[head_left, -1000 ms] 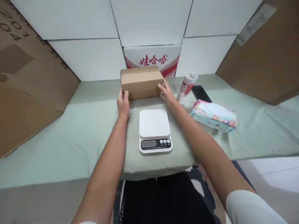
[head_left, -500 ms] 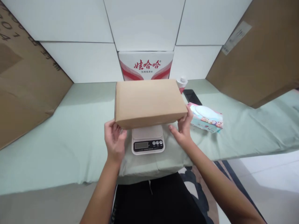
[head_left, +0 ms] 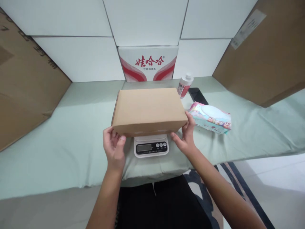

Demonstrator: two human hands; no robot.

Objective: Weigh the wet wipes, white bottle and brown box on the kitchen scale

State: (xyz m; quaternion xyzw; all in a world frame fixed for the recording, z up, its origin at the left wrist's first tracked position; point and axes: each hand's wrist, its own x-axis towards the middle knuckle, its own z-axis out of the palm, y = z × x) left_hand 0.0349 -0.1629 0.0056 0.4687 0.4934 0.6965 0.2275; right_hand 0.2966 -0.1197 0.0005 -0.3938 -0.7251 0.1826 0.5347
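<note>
Nearest the camera, the person's left hand (head_left: 113, 149) clasps the near left corner of a closed, plain brown rectangular cardboard box (head_left: 149, 109), thumb on the front edge and fingers tucked beneath, while the right hand (head_left: 184, 135) clamps the near right corner in the same way. The box is held flat directly over a small white digital kitchen scale (head_left: 151, 147), hiding its platform; only the display and button strip show below the box's front edge, and whether the box rests on the platform cannot be told. The box is shut, so its contents are hidden. The scale sits on a pale green cloth-covered table (head_left: 59, 143). At 3 o'clock from the box lies a pastel soft pack of wet wipes with a white lid (head_left: 211, 117). Farther off, at 1 o'clock, stand a white bottle with a pink label (head_left: 184, 85) and, just beside it, a flat black phone (head_left: 197, 94). At 12 o'clock, against the white wall, stands a white carton printed with red characters (head_left: 148, 63).
</note>
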